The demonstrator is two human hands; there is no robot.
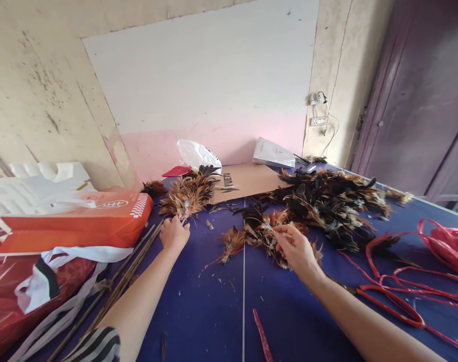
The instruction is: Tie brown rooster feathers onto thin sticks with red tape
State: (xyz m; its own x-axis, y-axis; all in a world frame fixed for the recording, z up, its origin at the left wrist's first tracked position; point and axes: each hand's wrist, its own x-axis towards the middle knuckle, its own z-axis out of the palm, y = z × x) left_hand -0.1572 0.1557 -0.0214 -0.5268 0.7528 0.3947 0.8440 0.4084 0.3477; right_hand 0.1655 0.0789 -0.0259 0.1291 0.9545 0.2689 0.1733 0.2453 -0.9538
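Observation:
My left hand (pixel 173 234) is curled with its fingers closed at the base of a brown feather duster head (pixel 188 193), where the feathers meet a thin stick (pixel 123 281). My right hand (pixel 295 247) pinches a small tuft of brown and white feathers (pixel 264 229) at the edge of a big heap of dark feathers (pixel 327 203). Another small feather bunch (pixel 232 243) lies between my hands. All of it rests on a blue table (pixel 214 311).
An orange box (pixel 81 221) and red and white bags (pixel 32 291) crowd the left edge. Red plastic strapping (pixel 398 286) and a pink bag (pixel 451 246) lie at the right. A flat cardboard sheet (pixel 247 181) and white bags sit by the back wall.

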